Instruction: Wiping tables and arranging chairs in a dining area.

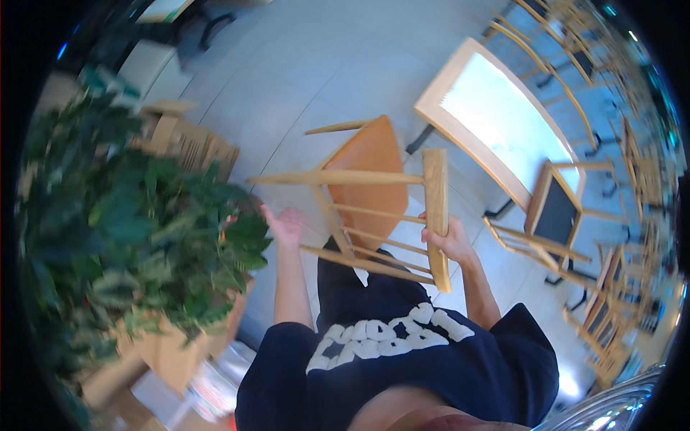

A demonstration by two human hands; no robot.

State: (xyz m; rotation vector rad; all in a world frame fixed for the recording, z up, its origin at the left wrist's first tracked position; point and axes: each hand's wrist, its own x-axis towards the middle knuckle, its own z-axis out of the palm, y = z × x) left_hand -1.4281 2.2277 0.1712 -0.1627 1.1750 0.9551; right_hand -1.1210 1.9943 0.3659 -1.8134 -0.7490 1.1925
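A wooden chair [373, 229] with an orange-brown seat is tilted in front of me, its spindle back turned towards my body. My right hand [450, 240] grips the thick top rail of the chair's back, fingers wrapped around it near the spindles. My left hand [285, 223] is raised with its fingers apart and holds nothing. It is between the chair's legs and a mass of green leaves [156, 231] on my left. Whether the left hand touches the nearest chair leg, I cannot tell.
Cardboard boxes [194, 145] stand beside the leaves, with plastic packaging [215, 388] below. On the right is a wood-edged table [450, 118] with a glossy top. A dark-seated chair [555, 213] adjoins it, and several more chairs stand beyond. Grey tiled floor [280, 64] lies ahead.
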